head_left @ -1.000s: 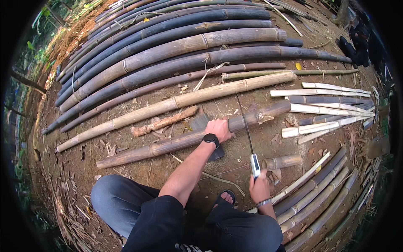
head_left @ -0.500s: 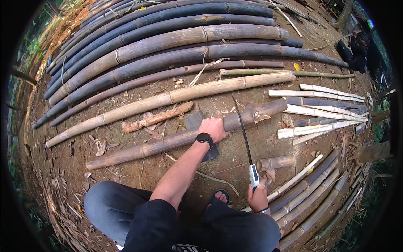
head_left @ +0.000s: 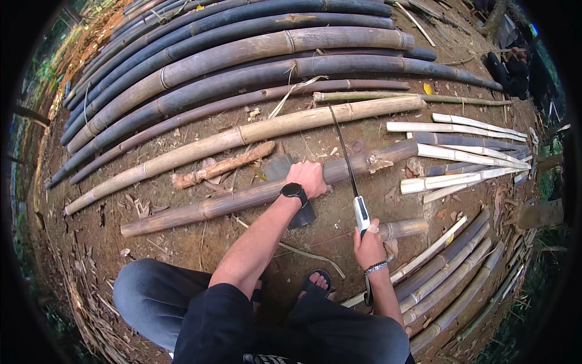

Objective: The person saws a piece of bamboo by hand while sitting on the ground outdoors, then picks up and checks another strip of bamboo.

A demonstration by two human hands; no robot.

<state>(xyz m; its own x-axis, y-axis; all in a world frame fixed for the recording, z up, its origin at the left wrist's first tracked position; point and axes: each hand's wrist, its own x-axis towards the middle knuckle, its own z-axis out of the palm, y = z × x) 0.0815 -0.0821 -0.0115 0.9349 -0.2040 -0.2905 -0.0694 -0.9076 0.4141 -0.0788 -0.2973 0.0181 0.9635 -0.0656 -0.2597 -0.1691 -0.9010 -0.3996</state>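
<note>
My left hand (head_left: 307, 180), with a dark watch at its wrist, is closed round a brown bamboo pole (head_left: 254, 200) that lies across the ground in front of me. In my right hand (head_left: 369, 247) is a hand saw (head_left: 345, 154), gripped by its white and black handle. Its dark, narrow blade crosses the pole to the right of my left hand, close to a knotty joint. The blade tip reaches over the long pale bamboo pole (head_left: 224, 141) beyond. Just past my right hand a short cut bamboo piece (head_left: 406, 229) rests on the soil, partly hidden by that hand.
Several dark bamboo poles (head_left: 230, 79) lie side by side at the far side. Split pale bamboo strips (head_left: 448, 182) fan out at the right, with more poles (head_left: 451, 279) at the lower right. A rough stick (head_left: 224, 165) lies left of my left hand.
My right hand has pushed the saw forward and away from me across the pole. My left hand keeps its grip on the pole. The view has shifted slightly.
</note>
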